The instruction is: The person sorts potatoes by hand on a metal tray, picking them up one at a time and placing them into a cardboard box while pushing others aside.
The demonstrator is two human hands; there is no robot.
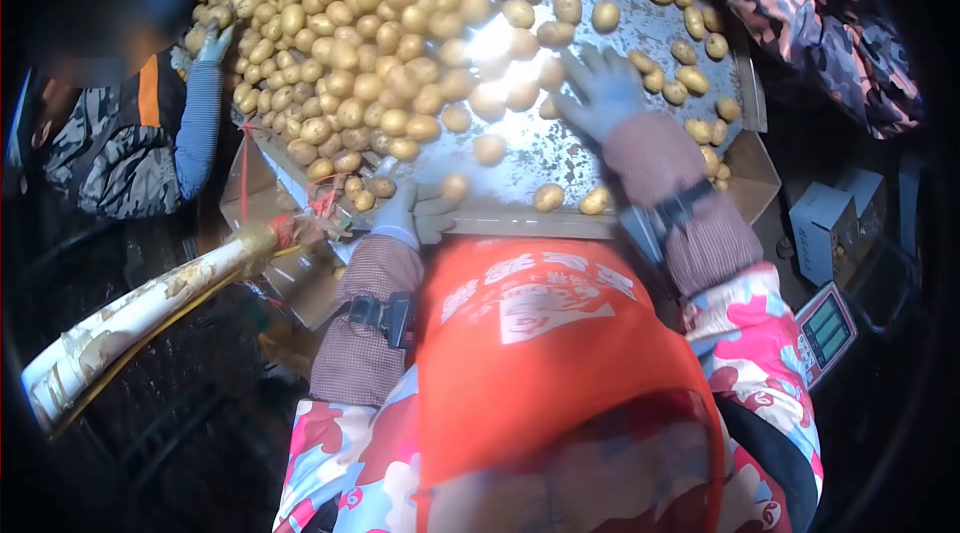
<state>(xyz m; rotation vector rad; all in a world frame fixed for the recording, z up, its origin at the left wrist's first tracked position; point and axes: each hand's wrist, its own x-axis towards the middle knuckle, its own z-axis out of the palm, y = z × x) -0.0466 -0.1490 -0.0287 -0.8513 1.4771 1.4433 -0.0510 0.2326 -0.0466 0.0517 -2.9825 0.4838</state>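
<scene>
Both my hands wear grey-blue work gloves. My right hand reaches over the metal sorting table, fingers spread, beside several loose potatoes under a bright glare. Near the table's front edge is my left hand, its fingers apart and slightly blurred, holding nothing that I can see. One potato lies just by its fingertips. A big heap of potatoes covers the table's left and far side. Two more potatoes sit along the front edge, between my hands.
A co-worker's gloved hand touches the heap at left; another person's sleeve is at upper right. A worn white pole juts in at lower left. Cardboard boxes and a scale display stand at right.
</scene>
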